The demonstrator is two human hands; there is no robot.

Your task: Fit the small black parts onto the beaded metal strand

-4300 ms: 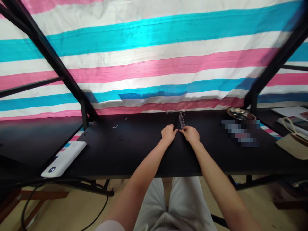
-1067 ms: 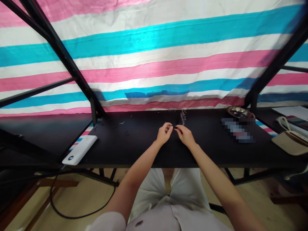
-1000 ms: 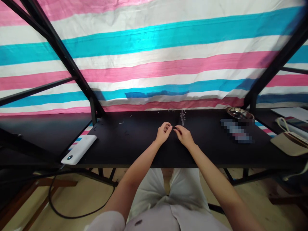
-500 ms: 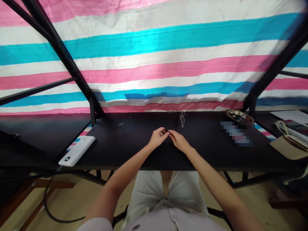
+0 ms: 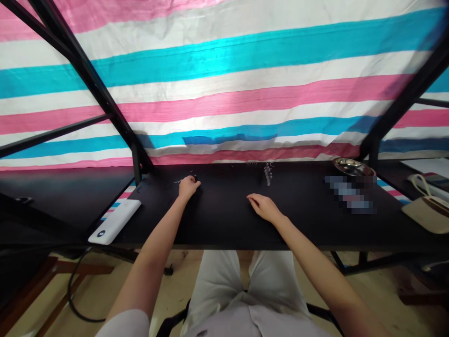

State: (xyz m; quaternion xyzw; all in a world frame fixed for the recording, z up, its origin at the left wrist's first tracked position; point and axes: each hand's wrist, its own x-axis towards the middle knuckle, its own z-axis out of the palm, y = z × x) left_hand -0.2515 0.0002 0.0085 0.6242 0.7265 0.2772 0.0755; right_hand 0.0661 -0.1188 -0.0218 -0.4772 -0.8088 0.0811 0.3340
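Observation:
My left hand [image 5: 188, 188] is over the left part of the black table [image 5: 224, 220], fingers closed. A small dark piece [image 5: 196, 178] shows at its fingertips, too small to name. Beside that hand lie thin white scraps [image 5: 177, 182]. My right hand [image 5: 264, 207] rests near the middle of the table with thumb and fingers pinched together; whatever is between them, if anything, cannot be made out. Behind it, toward the back edge, lies a row of small greyish, bead-like pieces [image 5: 268, 175].
A white power bank [image 5: 115, 222] lies at the table's left edge. To the right are a shiny metal bowl [image 5: 354, 167], a blurred-out patterned item [image 5: 349, 195] and a beige pouch [image 5: 426, 214]. A striped sheet [image 5: 224, 89] hangs behind, between black frame posts [image 5: 121, 124].
My hands were together at the middle, around a small dark piece. The left hand has moved left with a dark piece; the right has stayed nearly in place.

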